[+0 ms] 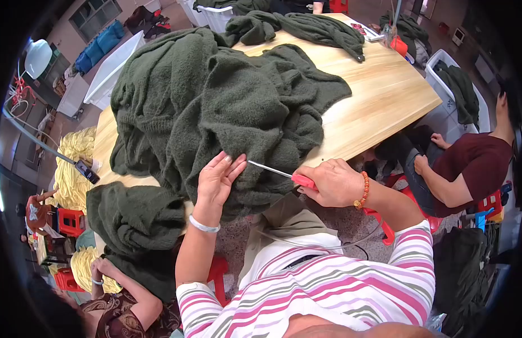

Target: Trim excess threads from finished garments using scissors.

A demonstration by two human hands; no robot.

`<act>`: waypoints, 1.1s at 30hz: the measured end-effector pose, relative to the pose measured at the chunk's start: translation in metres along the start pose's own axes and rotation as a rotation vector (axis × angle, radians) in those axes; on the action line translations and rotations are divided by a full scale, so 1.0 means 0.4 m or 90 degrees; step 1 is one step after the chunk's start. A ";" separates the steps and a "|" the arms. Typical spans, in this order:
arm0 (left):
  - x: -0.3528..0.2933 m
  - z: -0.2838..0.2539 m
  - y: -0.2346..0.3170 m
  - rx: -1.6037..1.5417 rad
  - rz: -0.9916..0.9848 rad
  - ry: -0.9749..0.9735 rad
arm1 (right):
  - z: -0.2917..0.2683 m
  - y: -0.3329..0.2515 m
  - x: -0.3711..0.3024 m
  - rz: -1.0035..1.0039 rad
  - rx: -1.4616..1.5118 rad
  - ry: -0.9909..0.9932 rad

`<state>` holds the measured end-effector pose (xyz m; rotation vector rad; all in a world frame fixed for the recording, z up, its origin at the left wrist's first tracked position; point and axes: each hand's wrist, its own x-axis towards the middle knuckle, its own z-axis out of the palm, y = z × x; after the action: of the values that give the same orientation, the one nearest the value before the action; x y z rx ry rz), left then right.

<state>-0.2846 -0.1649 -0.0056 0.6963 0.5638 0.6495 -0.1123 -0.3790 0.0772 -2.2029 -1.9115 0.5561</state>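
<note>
A big heap of dark green knitted garments (244, 96) lies before me on the table. My right hand (334, 183), with an orange bead bracelet, is closed around the red handle of a hook-like tool (270, 169) with a long thin metal shaft. The shaft points left across the knit, its tip beside the fingertips of my left hand (216, 180). That hand rests palm up at the heap's near edge, fingers stretched and slightly apart, holding nothing I can see. It wears a pale bangle. Whether a thread runs between tool and fingers is too small to tell.
The wooden table (385, 107) has more green knits (323, 31) at its far side. A folded green garment (134, 217) hangs at its near left. People sit at left and right. White bins (111, 70) stand around, and a lamp arm (41, 141) reaches in from the left.
</note>
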 end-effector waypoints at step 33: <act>-0.082 -0.003 -0.060 0.168 -0.110 -0.097 | 0.069 0.052 -0.059 -0.050 0.072 -0.007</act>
<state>-0.2988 -0.2016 -0.0155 0.9240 0.5672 0.3598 -0.1062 -0.4085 0.0483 -2.0500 -1.9122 0.6484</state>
